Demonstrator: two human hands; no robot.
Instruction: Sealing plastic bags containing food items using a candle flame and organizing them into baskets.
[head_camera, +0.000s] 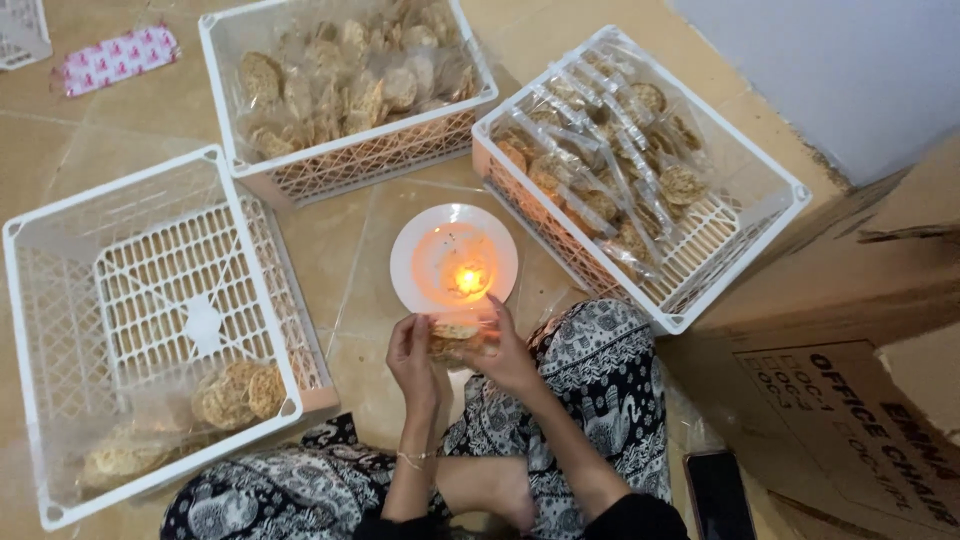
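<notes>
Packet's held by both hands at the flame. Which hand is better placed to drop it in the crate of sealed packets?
Right, probably. The right hand grips the packet on the side nearest the crate of sealed packets, at the person's right. The left hand would have to cross the candle on its plate.

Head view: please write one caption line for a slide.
Both hands hold a clear packet of crackers beside a candle on a white plate.

The crates (150, 330) are white plastic lattice, smooth. The bags (600, 150) are clear, glossy film over rough, grainy crackers (240, 390). The plate (410, 250) looks glazed and shiny. The floor (340, 270) is smooth tile; the box (860, 400) is matt cardboard.
</notes>
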